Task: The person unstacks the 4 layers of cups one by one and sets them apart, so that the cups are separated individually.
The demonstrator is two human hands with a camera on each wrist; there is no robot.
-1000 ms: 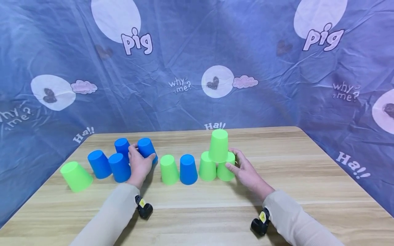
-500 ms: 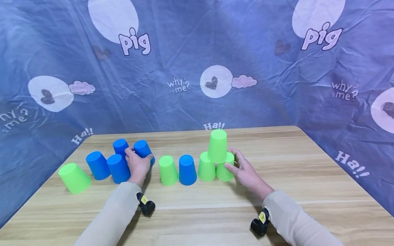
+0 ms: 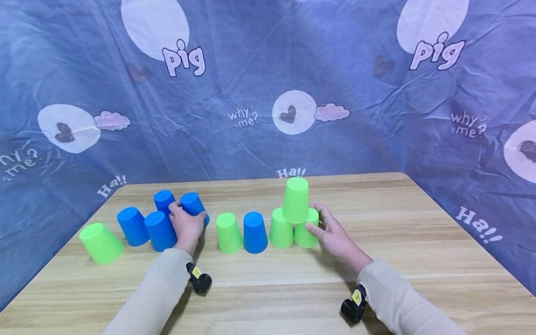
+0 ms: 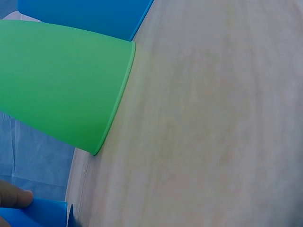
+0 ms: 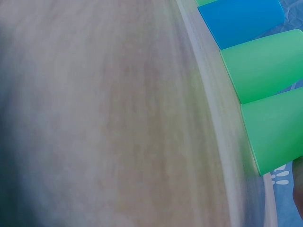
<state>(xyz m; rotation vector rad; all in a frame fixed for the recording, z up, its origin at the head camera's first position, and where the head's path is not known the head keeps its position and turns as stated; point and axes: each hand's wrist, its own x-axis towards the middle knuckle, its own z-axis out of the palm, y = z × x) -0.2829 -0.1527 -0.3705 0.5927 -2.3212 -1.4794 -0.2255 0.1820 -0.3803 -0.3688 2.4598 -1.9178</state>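
Note:
My left hand (image 3: 187,228) grips a blue cup (image 3: 192,204) toward the back left of the table, thumb on its near right side. That cup (image 4: 42,213) and the thumb also show at the lower left corner of the left wrist view. My right hand (image 3: 333,234) holds the lower right green cup (image 3: 306,235) from its right side, thumb in front and fingers behind. Beside that cup stands another green cup (image 3: 281,228), and a third green cup (image 3: 296,200) rests upside down across the two. Part of a finger (image 5: 298,184) shows at the right wrist view's edge.
Left of the stack, a green cup (image 3: 229,233) and a blue cup (image 3: 255,232) stand side by side. Three blue cups (image 3: 133,226) cluster by my left hand, and a green cup (image 3: 101,243) stands far left. Blue printed cloth (image 3: 251,153) hangs behind the wooden table (image 3: 268,302).
My left hand and the blue cup it grips have shifted slightly left and lower, toward the neighbouring blue cups. My right hand and the green stack have stayed put.

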